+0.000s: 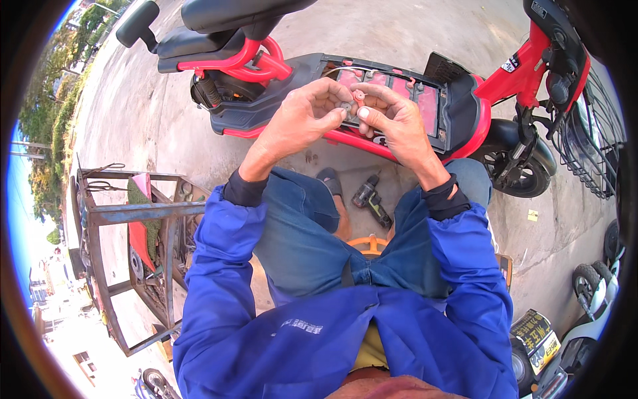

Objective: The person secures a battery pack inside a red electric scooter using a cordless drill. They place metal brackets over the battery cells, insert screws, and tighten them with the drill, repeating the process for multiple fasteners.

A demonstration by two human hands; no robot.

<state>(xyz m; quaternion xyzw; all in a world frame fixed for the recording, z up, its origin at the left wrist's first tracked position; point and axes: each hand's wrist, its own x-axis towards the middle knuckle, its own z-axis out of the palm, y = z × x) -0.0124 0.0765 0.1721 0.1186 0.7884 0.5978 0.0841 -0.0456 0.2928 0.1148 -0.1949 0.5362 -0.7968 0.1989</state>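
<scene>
Both hands are raised over the battery compartment [427, 107] in the footboard of a red electric scooter [366, 142]. Between the fingertips of my left hand [304, 112] is a small grey round part [346, 106]. My right hand [396, 117] pinches a small red part with a round end [359, 96], close beside the grey one. Whether the two parts touch cannot be told. Beneath the hands, several batteries with pinkish-red tops sit in the compartment, with cables and terminals along their far edge. My fingers hide part of the batteries.
A cordless drill [371, 199] lies on the concrete between my feet. At the left stands a rusty metal-framed cart [134, 213] with scissors [104, 186] and a grinding disc. The scooter's front wheel [521, 174] is at the right. Other parked vehicles stand at the lower right.
</scene>
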